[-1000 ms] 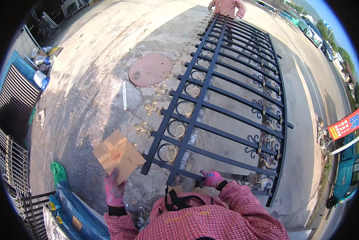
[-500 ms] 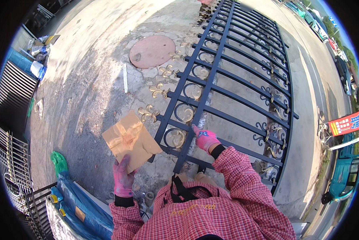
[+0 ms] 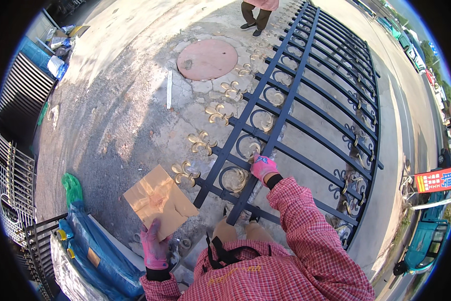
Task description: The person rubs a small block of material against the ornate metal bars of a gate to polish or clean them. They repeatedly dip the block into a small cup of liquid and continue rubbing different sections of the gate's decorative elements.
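My left hand (image 3: 155, 247), in a pink glove, grips the lower edge of a square piece of cardboard (image 3: 159, 196) smeared with shiny gold in its middle. My right hand (image 3: 263, 167), also pink-gloved, is closed over the inner dark rail of a metal fence panel (image 3: 285, 118). Its fingertips reach the gold part of a ring (image 3: 248, 146) between two rails; anything in those fingers is hidden. Gold fleur-de-lis finials (image 3: 201, 143) line the panel's left edge. Nearest me, another ring frames a gold scroll (image 3: 234, 179).
A blue plastic-covered bundle (image 3: 97, 253) lies at lower left, with a green bag (image 3: 72, 186) at its end. Beyond the finials are a white strip (image 3: 169, 89) and a round pinkish cover (image 3: 207, 59). Another person's legs (image 3: 255, 19) stand near the panel's far end.
My right hand has shifted from the inner rail to the ring beside it. The view has moved, bringing another person's legs into sight. The cardboard stays in my left hand.
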{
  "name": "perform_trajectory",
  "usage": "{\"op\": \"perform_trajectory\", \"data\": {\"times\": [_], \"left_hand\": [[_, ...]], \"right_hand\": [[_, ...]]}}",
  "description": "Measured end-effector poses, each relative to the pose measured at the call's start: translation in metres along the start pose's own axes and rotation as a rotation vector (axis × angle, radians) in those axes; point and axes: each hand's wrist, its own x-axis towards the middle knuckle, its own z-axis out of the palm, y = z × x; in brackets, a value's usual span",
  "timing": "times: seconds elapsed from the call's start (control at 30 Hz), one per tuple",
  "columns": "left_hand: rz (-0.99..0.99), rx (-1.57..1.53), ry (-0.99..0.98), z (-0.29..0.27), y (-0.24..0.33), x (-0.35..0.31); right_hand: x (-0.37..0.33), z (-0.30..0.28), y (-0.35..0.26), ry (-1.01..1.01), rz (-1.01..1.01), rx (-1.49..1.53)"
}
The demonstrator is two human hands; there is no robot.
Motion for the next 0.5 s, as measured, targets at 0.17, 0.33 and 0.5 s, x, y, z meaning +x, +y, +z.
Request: {"op": "perform_trajectory", "data": {"times": [0.17,0.33,0.5], "left_hand": [[-0.025,0.006,-0.022,-0.007,-0.006,0.009],[-0.025,0.056,-0.154,0.032,-0.018,0.007],[-0.117,0.120,-0.306,0.081,-0.047,-0.018]], "right_hand": [[-0.015,-0.010,-0.003,0.088,-0.030,0.106],[-0.075,-0.006,-0.006,0.198,-0.283,0.525],[-0.149,0.001,-0.009,-0.229,-0.430,1.294]]}}
